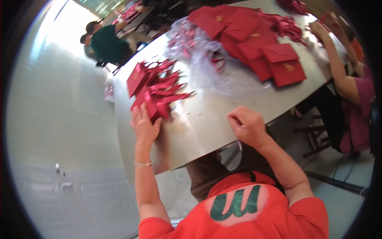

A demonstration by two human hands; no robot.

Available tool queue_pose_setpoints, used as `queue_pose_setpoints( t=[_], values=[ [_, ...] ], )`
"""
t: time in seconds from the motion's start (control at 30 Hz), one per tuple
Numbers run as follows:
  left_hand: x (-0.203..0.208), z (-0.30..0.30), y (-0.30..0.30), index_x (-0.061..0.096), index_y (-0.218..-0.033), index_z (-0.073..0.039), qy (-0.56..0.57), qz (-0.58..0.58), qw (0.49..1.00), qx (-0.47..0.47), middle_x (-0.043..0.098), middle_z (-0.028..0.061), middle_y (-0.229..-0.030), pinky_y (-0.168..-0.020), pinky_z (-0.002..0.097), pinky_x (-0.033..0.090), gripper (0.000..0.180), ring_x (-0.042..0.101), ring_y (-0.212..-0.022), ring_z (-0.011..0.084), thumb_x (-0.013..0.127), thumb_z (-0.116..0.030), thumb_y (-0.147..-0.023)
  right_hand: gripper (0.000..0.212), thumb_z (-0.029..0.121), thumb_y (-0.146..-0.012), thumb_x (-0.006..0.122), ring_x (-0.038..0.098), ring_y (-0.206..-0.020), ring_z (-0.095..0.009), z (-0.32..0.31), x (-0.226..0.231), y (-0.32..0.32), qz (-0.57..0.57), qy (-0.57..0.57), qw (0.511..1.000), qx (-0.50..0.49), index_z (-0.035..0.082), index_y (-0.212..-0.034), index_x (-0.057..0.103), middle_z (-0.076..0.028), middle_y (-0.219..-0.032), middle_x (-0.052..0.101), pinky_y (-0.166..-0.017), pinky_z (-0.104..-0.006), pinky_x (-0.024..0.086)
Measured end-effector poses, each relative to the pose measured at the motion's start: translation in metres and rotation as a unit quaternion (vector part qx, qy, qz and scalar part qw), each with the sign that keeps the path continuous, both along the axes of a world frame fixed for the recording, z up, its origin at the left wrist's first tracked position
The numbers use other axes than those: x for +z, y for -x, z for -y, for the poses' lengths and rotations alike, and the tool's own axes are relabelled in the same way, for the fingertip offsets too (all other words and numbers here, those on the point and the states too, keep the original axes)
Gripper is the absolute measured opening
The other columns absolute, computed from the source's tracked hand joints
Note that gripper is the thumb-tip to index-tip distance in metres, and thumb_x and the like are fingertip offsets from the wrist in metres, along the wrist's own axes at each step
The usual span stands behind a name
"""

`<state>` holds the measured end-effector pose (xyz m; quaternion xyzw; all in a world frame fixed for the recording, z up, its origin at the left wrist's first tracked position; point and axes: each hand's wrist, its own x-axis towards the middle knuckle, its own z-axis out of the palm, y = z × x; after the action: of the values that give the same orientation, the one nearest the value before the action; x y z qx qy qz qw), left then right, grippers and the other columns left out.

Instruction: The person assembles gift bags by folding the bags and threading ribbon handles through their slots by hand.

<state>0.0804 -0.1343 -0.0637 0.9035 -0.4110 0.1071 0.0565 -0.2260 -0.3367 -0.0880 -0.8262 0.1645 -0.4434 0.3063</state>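
Note:
My left hand (pixel 144 125) lies with fingers stretched out against the near end of a stack of red envelope-like pouches with ribbons (pixel 153 101) at the table's left side. Its fingers touch the nearest pouch, and the thumb points right along its edge. Glossy red ribbon ends fan out to the right from this stack. Near the table's front edge, my right hand (pixel 248 126) hovers with curled fingers, thumb against them; whatever they may hold is hidden. Farther off lies a large heap of flat red pouches (pixel 283 65) with gold marks on their fronts.
Crumpled clear plastic bags (pixel 207 65) with red pieces inside lie between both piles on the metal table (pixel 199 133). Red ribbons (pixel 284 27) spread behind the heap. A co-worker's arm (pixel 338 65) reaches in at the right, beside a dark stool (pixel 314 137). Other people sit at the back left.

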Motion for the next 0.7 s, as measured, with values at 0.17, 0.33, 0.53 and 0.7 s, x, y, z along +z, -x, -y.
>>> queue_pose_setpoints(
  t=[0.17, 0.33, 0.53, 0.7],
  values=[
    [0.027, 0.023, 0.074, 0.03, -0.151, 0.002, 0.042, 0.027, 0.997, -0.054, 0.019, 0.0341, -0.157, -0.116, 0.0615, 0.014, 0.092, 0.017, -0.148, 0.0465, 0.078, -0.027, -0.078, 0.009, -0.004, -0.083, 0.068, 0.058, -0.065, -0.016, 0.012, 0.006, 0.017, 0.053, -0.219, 0.974, 0.012, 0.001, -0.089, 0.065, -0.007, -0.082, 0.061, -0.056, -0.0237, 0.046],
    [0.027, 0.082, 0.121, 0.036, -0.147, 0.003, 0.076, -0.016, 0.969, -0.233, 0.022, 0.0344, -0.155, -0.118, 0.0589, 0.013, 0.088, 0.019, -0.147, 0.0463, 0.078, -0.03, -0.077, 0.025, 0.0, -0.078, 0.074, 0.061, -0.099, -0.028, 0.081, 0.012, 0.041, 0.073, 0.093, 0.983, -0.14, 0.003, -0.101, 0.066, -0.013, -0.104, 0.064, -0.084, -0.0364, 0.051],
    [0.012, 0.13, 0.142, 0.041, -0.143, 0.004, -0.038, -0.097, 0.955, -0.276, 0.028, 0.0357, -0.152, -0.117, 0.0601, 0.015, 0.075, 0.026, -0.143, 0.0479, 0.072, -0.031, -0.084, 0.073, 0.033, -0.072, 0.083, 0.039, -0.135, -0.038, 0.124, 0.003, 0.052, -0.117, 0.091, 0.909, -0.389, 0.005, -0.133, 0.055, -0.02, -0.144, 0.046, -0.112, -0.048, 0.031],
    [-0.002, 0.128, 0.14, 0.043, -0.142, 0.004, 0.007, -0.149, 0.942, -0.299, 0.036, 0.0314, -0.15, -0.116, 0.0564, 0.022, 0.065, 0.033, -0.14, 0.0466, 0.062, -0.034, -0.092, 0.079, 0.041, -0.075, 0.078, 0.035, -0.14, -0.039, 0.123, -0.007, 0.053, -0.211, 0.05, 0.902, -0.374, 0.005, -0.139, 0.05, -0.022, -0.149, 0.041, -0.115, -0.0489, 0.028]
  ],
)
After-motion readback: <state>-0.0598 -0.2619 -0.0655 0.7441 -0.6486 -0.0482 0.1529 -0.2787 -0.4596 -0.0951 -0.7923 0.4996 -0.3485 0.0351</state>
